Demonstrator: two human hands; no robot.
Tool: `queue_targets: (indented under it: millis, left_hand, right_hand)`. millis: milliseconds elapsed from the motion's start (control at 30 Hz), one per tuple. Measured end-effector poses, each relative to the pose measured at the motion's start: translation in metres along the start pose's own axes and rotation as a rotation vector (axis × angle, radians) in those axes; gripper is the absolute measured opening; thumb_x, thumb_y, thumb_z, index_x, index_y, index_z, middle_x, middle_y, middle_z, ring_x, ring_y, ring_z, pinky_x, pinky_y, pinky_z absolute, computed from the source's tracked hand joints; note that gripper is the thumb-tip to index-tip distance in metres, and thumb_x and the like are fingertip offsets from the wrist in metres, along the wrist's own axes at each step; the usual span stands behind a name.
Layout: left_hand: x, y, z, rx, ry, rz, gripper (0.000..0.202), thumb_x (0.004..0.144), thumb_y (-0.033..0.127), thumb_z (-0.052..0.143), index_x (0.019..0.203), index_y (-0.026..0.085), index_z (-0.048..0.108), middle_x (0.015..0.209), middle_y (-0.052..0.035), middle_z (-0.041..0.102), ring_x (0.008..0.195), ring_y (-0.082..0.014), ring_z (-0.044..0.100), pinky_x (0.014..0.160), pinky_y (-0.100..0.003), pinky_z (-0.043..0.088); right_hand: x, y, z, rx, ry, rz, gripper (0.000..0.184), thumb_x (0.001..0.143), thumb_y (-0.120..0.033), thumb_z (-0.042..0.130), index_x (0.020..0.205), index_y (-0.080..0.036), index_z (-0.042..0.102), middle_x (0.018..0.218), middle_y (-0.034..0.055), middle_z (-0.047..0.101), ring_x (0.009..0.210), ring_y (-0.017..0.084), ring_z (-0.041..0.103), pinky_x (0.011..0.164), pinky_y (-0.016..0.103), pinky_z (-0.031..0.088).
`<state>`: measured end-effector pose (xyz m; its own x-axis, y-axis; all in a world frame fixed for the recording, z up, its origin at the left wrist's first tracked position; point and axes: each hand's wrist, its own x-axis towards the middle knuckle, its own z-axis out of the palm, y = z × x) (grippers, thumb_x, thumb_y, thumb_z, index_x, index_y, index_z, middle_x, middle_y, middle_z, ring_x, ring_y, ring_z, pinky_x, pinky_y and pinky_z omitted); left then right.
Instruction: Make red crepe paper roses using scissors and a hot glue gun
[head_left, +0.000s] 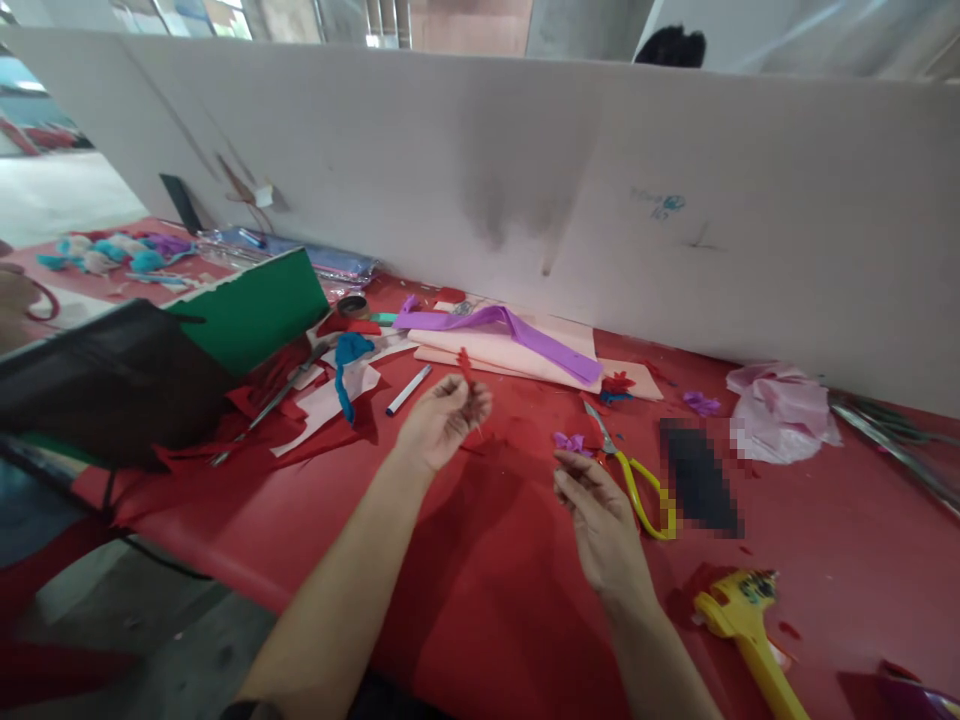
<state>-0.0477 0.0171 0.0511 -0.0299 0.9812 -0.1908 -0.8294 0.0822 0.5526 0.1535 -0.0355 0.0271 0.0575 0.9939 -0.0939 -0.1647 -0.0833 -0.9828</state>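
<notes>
My left hand point(444, 420) is raised over the red table, its fingers pinched round a small red crepe-like piece point(464, 362) that sticks up above the fingertips. A thin pale strand shows below these fingers. To the right, my right hand point(600, 515) has thumb and fingers drawn together; whatever they hold, if anything, is too small to make out. Just beyond its fingertips lies a small purple flower-like piece point(571, 442). Yellow-handled scissors point(637, 485) rest beside that hand, blades pointing away. A yellow glue gun point(750, 630) lies nearer me on the right.
Folded peach sheets point(487, 360) lie at the back under a purple strip point(499, 322). A marker point(409, 390), blue scrap point(349, 365) and dark bag point(112, 390) are on the left. Right are a blurred dark object point(701, 475) and pink plastic point(784, 412). A white partition point(375, 170) closes the back.
</notes>
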Motion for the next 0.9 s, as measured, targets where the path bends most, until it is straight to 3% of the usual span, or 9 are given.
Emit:
queue_targets:
  millis: [133,300,367,533,700,900]
  left_hand:
    - [0.008,0.025,-0.013,-0.064,0.116,0.128,0.015,0.075,0.001,0.059,0.071,0.016,0.057,0.067,-0.0003,0.065,0.059,-0.0096,0.062,0.064,-0.024,0.051]
    - [0.007,0.022,-0.010,-0.073,0.097,0.107,0.020,0.073,-0.004,0.057,0.069,0.015,0.057,0.063,-0.0009,0.064,0.056,-0.0094,0.061,0.064,-0.023,0.051]
    - [0.006,0.018,-0.008,-0.071,0.074,0.081,0.020,0.072,-0.005,0.057,0.070,0.015,0.059,0.062,-0.0008,0.064,0.056,-0.0096,0.060,0.064,-0.024,0.051]
    - [0.002,0.006,-0.005,0.031,-0.083,0.017,0.016,0.065,-0.002,0.067,0.068,0.013,0.061,0.057,-0.0010,0.063,0.055,-0.0113,0.061,0.060,-0.023,0.049]
    - [-0.005,-0.003,-0.005,0.085,-0.326,0.006,0.021,0.054,0.011,0.082,0.065,0.013,0.064,0.058,-0.0025,0.066,0.055,-0.0115,0.061,0.058,-0.022,0.048]
    - [-0.012,0.001,-0.002,0.137,-0.431,-0.031,0.022,0.054,0.018,0.084,0.063,0.013,0.065,0.058,-0.0026,0.065,0.056,-0.0120,0.060,0.058,-0.022,0.046]
  right_hand:
    - [0.008,0.005,0.001,-0.306,-0.043,-0.060,0.022,0.073,-0.037,0.067,0.088,-0.021,0.069,0.086,0.0049,0.070,0.080,0.021,0.061,0.076,0.036,0.046]
    - [0.027,0.011,0.024,-0.901,-0.191,-0.278,0.022,0.077,-0.029,0.057,0.091,-0.019,0.071,0.091,0.0058,0.072,0.083,0.020,0.063,0.079,0.033,0.046]
    - [0.035,0.016,0.038,-1.022,-0.199,-0.314,0.023,0.077,-0.027,0.057,0.093,-0.018,0.071,0.093,0.0062,0.072,0.086,0.020,0.063,0.082,0.032,0.045]
    - [0.045,0.026,0.064,-1.183,-0.091,-0.378,0.027,0.082,-0.031,0.056,0.100,-0.016,0.069,0.099,0.0103,0.070,0.096,0.024,0.060,0.089,0.038,0.038]
    - [0.040,0.025,0.076,-1.315,-0.023,-0.422,0.019,0.081,-0.026,0.059,0.094,-0.019,0.070,0.093,0.0094,0.067,0.092,0.025,0.056,0.081,0.035,0.037]
    - [0.040,0.032,0.086,-1.375,-0.022,-0.407,0.016,0.082,-0.020,0.056,0.087,-0.021,0.071,0.093,0.0100,0.066,0.092,0.027,0.053,0.075,0.034,0.037]
